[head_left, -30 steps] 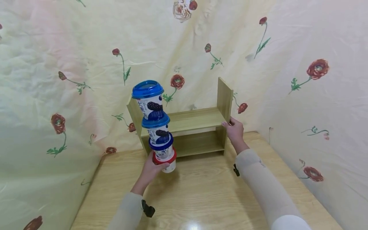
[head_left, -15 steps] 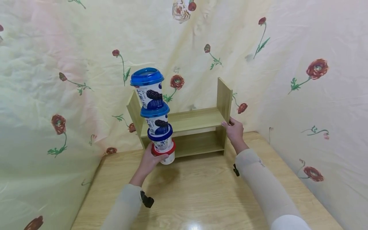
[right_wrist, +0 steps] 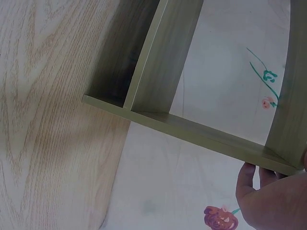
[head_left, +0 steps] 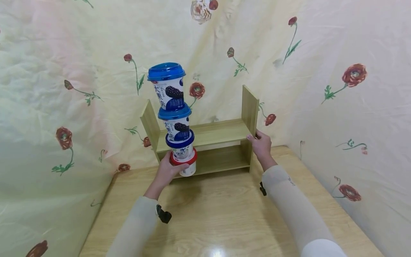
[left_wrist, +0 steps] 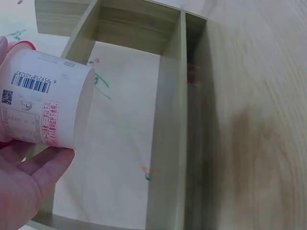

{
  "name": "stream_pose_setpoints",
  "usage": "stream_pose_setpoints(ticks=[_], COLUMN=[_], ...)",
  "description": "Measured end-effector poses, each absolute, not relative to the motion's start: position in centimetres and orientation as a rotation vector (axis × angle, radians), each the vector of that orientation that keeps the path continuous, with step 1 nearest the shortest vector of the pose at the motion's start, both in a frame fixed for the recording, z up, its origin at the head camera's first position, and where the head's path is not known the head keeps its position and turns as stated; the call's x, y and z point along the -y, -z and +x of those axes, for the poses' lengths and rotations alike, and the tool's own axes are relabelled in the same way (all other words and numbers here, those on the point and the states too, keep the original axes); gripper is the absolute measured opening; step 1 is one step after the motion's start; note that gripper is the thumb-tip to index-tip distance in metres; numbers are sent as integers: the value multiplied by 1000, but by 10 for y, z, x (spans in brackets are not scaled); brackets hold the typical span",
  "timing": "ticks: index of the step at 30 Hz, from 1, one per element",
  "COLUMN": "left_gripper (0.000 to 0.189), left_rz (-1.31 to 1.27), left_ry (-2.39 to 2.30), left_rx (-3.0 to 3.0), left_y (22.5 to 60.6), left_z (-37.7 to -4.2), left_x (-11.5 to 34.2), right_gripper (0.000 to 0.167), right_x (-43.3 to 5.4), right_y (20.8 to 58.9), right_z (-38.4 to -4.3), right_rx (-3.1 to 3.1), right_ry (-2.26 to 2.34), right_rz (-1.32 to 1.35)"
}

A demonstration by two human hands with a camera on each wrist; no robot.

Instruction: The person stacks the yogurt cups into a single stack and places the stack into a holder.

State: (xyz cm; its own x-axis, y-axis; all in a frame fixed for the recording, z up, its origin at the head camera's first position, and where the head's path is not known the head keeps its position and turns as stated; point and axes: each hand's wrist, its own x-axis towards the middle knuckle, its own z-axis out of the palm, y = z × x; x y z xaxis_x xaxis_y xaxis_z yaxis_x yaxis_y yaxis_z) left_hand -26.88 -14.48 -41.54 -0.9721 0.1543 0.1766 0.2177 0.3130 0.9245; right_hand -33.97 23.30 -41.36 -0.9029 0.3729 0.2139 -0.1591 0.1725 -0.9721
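Note:
My left hand (head_left: 165, 170) grips the red-rimmed bottom cup (head_left: 188, 169) of a leaning stack, held up in front of the left part of a small wooden shelf (head_left: 221, 134). Above it sit a cup with a dark blue lid (head_left: 179, 143) and two blackberry-printed cups with bright blue lids, the upper one (head_left: 170, 93) topmost. In the left wrist view the bottom cup (left_wrist: 45, 98) shows a barcode, with fingers under its side. My right hand (head_left: 261, 145) holds the shelf's right side panel (head_left: 249, 109), thumb at its front edge and fingers on its outer face.
The shelf stands at the back of a wood-grain table (head_left: 212, 210), with an upper board and a lower board (head_left: 221, 165). Behind and at both sides hangs flower-printed cloth (head_left: 321, 107). The cup stack covers part of the shelf's left end.
My left hand has raised the whole stack of cups, which now reaches well above the shelf's side panels. The right hand stays on the panel, and the shelf keeps its place.

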Motion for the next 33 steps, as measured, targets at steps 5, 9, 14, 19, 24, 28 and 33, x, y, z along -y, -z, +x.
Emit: stream_pose_setpoints(ticks=[5, 9, 14, 19, 24, 28, 33], left_gripper=[94, 91, 90, 90, 90, 91, 88], left_rz=[-389, -420, -415, -386, -407, -446, -489], left_ry=[1744, 1755, 1758, 1732, 1728, 1743, 1756], left_rx=[2514, 2507, 2521, 2540, 2532, 2525, 2508], left_y=[400, 389, 378, 367, 355, 345, 339], left_z=[-272, -275, -275, -278, -283, -287, -293], left_x=[137, 132, 127, 121, 116, 111, 106], right_gripper=[47, 47, 47, 47, 46, 46, 48], right_x=[-233, -234, -233, -234, -235, -236, -234], right_y=[413, 413, 414, 413, 412, 412, 415], right_z=[-339, -338, -336, -336, -337, -338, -338], right_rx=[2046, 2059, 2074, 2066, 2061, 2058, 2070], right_ry=[-1785, -1785, -1782, -1768, -1758, -1756, -1779], right_rz=[-208, -204, -209, -205, -207, -207, -197])
